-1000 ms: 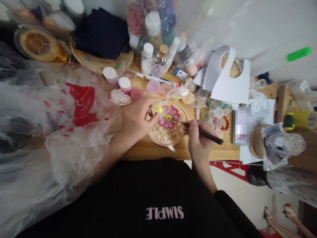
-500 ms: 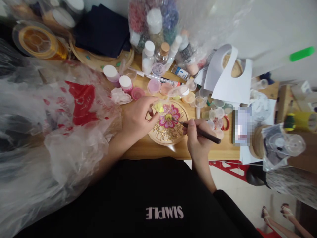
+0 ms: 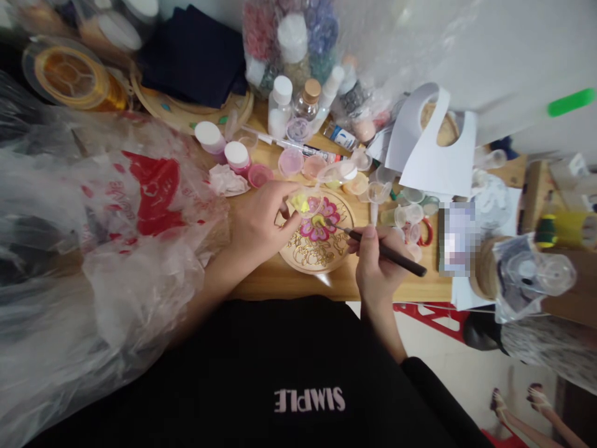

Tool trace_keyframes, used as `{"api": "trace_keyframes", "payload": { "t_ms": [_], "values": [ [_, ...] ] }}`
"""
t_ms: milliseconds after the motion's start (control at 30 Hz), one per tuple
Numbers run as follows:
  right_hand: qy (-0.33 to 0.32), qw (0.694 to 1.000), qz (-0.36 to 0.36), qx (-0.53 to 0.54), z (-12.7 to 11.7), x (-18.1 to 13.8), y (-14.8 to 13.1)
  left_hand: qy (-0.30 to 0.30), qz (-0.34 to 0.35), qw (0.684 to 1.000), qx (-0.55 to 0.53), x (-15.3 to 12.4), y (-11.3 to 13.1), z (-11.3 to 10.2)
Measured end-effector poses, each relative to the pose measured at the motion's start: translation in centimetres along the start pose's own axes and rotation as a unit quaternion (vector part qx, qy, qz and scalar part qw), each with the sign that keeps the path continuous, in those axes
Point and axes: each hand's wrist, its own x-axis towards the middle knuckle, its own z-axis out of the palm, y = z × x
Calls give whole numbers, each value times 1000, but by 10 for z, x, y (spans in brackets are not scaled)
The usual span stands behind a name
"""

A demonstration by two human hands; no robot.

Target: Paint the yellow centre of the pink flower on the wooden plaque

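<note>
The wooden disc (image 3: 305, 256), at the table's (image 3: 289, 285) near edge, is being painted: yellow is laid into its pink flower (image 3: 321, 228) by a brush (image 3: 389, 252) pinched in the right hand (image 3: 375, 269). A yellow paint cup (image 3: 302, 203) is gripped by the left hand (image 3: 259, 225) at the disc's far-left rim. A steady tip, kept within the outlines, is judged needed next.

Clear plastic bag with red print (image 3: 140, 205), white-capped bottles (image 3: 281, 107), folded dark cloth (image 3: 193, 59), white paper cutout (image 3: 436, 152)

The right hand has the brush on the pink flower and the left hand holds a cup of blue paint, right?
Not blue: the head view shows yellow paint in the cup in the left hand. The right hand does have the brush on the pink flower.
</note>
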Motion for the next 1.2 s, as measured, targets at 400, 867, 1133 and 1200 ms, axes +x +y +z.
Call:
{"api": "trace_keyframes", "payload": {
  "t_ms": [400,867,1133,1200],
  "values": [
    [11,1000,18,13,-3,5,-2,-2,6,1000,15,0,0,0],
    [7,998,42,49,-1,3,3,-20,-4,1000,12,-1,-1,0],
    [25,999,29,36,-3,7,-1,-12,5,1000,11,-1,-1,0],
    [21,999,31,31,-2,6,1,-7,10,1000,7,-1,-1,0]
  ]
}}
